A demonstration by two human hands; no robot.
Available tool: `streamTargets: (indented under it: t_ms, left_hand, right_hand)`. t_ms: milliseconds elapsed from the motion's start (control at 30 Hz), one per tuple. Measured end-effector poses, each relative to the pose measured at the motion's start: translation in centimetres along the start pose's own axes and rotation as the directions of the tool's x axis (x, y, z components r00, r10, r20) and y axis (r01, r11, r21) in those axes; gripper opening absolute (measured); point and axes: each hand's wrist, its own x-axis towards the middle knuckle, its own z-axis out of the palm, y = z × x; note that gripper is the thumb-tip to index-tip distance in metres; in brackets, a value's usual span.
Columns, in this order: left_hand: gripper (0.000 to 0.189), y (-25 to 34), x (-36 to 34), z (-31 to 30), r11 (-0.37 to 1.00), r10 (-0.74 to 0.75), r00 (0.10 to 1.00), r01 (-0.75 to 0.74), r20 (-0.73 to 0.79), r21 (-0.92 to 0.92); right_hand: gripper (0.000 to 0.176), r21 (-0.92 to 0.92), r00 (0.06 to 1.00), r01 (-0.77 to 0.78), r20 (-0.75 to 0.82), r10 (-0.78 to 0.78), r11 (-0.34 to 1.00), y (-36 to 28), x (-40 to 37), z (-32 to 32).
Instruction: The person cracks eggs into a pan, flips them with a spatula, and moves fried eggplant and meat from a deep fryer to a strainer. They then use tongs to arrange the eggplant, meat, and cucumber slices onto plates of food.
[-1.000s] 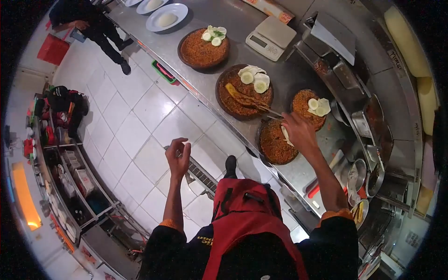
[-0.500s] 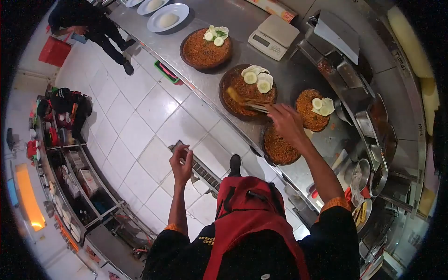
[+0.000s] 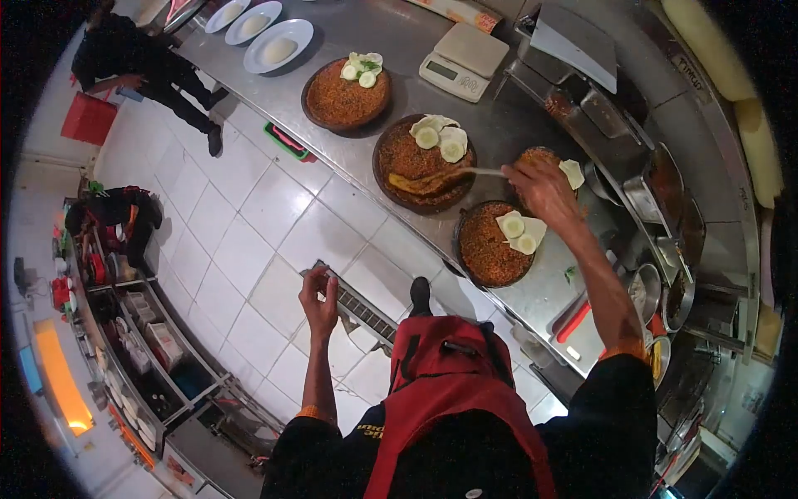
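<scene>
My right hand (image 3: 540, 187) grips slim metal tongs (image 3: 478, 171) by the handle end. Their far end reaches a yellow-brown strip of food (image 3: 406, 184) lying on the reddish-brown food in a dark round bowl (image 3: 384, 179). Pale green cucumber slices (image 3: 452, 150) and whitish pieces top that bowl at its far side. Beneath my right hand another bowl (image 3: 536, 156) is partly hidden. A similar bowl (image 3: 490, 249) with cucumber slices stands nearest me. My left hand (image 3: 319, 303) hangs over the floor, loosely curled with fingers apart, holding nothing.
A fourth bowl (image 3: 345, 96), a kitchen scale (image 3: 464, 62) and white plates (image 3: 279, 46) stand along the steel counter (image 3: 366, 41). Metal pans (image 3: 648, 200) line the right side. A red-handled utensil (image 3: 572, 323) lies nearby. Another person (image 3: 154, 62) stands at upper left.
My right hand has moved right and slightly toward the far side, and the tongs lie flatter over the bowl. The nearest bowl's cucumber slices have come into view. My left hand has shifted slightly.
</scene>
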Motion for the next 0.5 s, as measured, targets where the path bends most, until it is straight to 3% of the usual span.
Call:
streamTargets:
  t_ms: [100, 200, 267, 300, 433, 500]
  left_hand:
    - [0.018, 0.8, -0.7, -0.1, 0.998, -0.034, 0.999, 0.032, 0.029, 0.049]
    - [0.018, 0.7, -1.2, 0.1, 0.995, 0.045, 0.998, -0.042, -0.032, 0.096]
    - [0.019, 0.9, -1.4, 0.5, 1.000, 0.017, 0.999, -0.018, -0.029, -0.013]
    - [0.019, 1.4, -1.6, 0.2, 0.999, -0.050, 0.997, 0.050, 0.057, 0.012]
    - [0.019, 1.8, -1.6, 0.1, 0.997, -0.014, 0.998, 0.010, 0.060, 0.072]
    - [0.019, 0.9, -2.0, 0.3, 0.998, 0.055, 0.998, -0.054, -0.031, 0.028]
  right_hand:
    - [0.037, 0.071, 0.995, 0.008, 0.100, -0.015, 0.997, 0.5, 1.1, -0.5]
    - [0.040, 0.078, 0.997, 0.021, 0.079, -0.027, 0.997, -0.6, 1.0, -0.8]
    - [0.041, 0.067, 0.992, 0.056, 0.111, -0.064, 0.996, -2.6, 2.1, -0.5]
    - [0.043, 0.052, 0.984, 0.093, 0.146, -0.100, 0.994, -3.2, 2.5, -0.3]
    - [0.043, 0.051, 0.979, 0.170, 0.107, -0.175, 0.984, -3.0, 2.1, 0.9]
    - [0.038, 0.060, 0.985, 0.124, 0.111, -0.130, 0.990, -2.8, 0.9, 0.0]
